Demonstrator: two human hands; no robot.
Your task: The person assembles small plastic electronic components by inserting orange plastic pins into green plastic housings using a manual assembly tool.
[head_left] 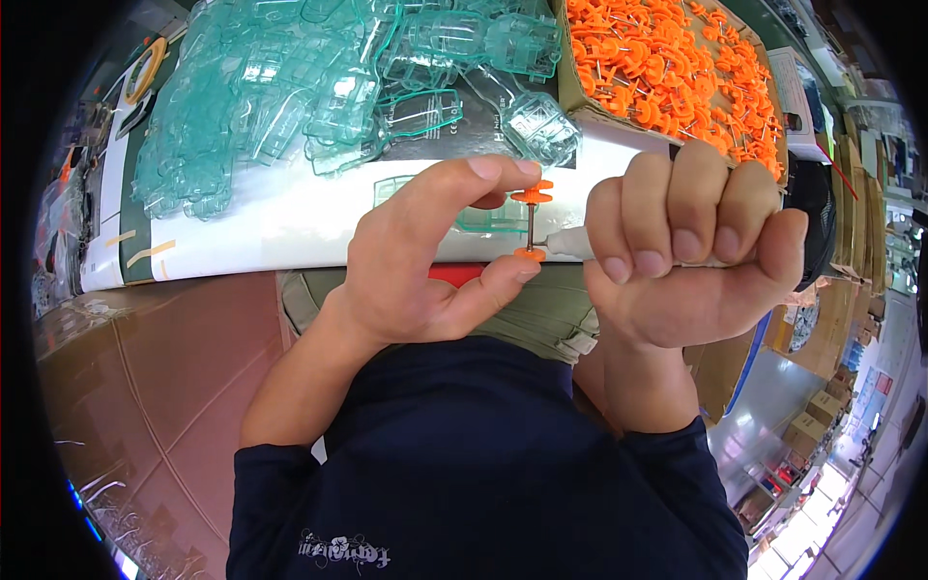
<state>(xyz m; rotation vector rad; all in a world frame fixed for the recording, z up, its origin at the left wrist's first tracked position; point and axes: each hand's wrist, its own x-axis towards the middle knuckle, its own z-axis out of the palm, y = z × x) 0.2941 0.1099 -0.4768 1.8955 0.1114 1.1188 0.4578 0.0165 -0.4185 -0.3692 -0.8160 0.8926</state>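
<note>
One finger and the thumb of the left hand pinch an orange-ended metal axle by its ends near the table, presumably baring its length for the white nozzled tube; the right hand curls around that, likely steadying its tip.

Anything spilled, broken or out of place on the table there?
Nothing clearly stands out. The green plastic shells lie in a loose heap, the orange parts sit in a cardboard box, and the left hand pinches an orange-ended axle.

Hands holding orange-ended rod and white tube, green shells, boxed orange parts
</note>
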